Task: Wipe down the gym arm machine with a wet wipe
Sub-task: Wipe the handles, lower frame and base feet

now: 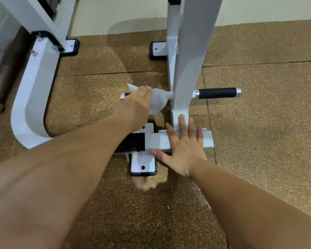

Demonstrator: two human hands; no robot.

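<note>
The left hand [135, 105] is closed over the white wet wipe [158, 101], pressing it round the left handle [122, 96] of the gym arm machine's white upright post [188, 69], and the loose end of the wipe touches the post. The right hand [183, 150] lies flat with its 5 fingers spread on the white base bar [209, 139] at the post's foot. The black right handle [217, 93] sticks out bare above the brown speckled floor [267, 114].

2 hands [133, 108] [183, 150]; 1 wipe [158, 101]; 2 blk grip handles [217, 93] [123, 96]; 4 foot plates [71, 45] [158, 49] [143, 166] [148, 127].
</note>
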